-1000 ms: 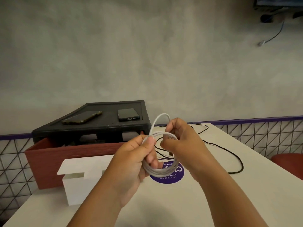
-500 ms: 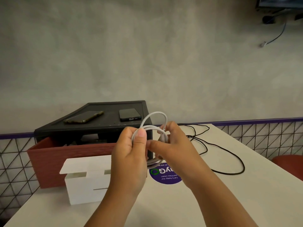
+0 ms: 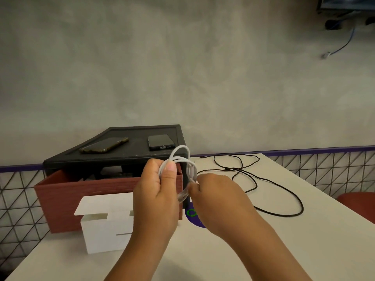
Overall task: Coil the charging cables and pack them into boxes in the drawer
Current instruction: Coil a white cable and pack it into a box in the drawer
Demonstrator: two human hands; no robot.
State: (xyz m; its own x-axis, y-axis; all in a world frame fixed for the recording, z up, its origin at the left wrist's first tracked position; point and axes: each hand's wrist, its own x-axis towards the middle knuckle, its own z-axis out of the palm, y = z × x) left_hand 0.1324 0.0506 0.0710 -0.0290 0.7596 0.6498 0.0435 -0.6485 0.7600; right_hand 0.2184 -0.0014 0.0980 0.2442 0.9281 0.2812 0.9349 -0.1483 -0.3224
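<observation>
White charging cable (image 3: 182,159) appears nearly coiled: left hand (image 3: 158,191) grips the loops, right hand (image 3: 215,191) pinches the coil's side. Black cable (image 3: 233,169) lies uncoiled near the tabletop's far edge, so boxing appears outstanding.

A bare grey wall (image 3: 182,67) fills the back. Below it a purple rail (image 3: 304,150) tops a black wire-mesh partition (image 3: 334,169) along the white table's (image 3: 203,260) far edge. A reddish seat (image 3: 359,203) sits beyond the table's right edge; a dark screen (image 3: 349,3) hangs high right.

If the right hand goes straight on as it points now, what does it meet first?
The white cable coil in the left hand; the right hand seems to touch it at its fingertips, depth unclear.
</observation>
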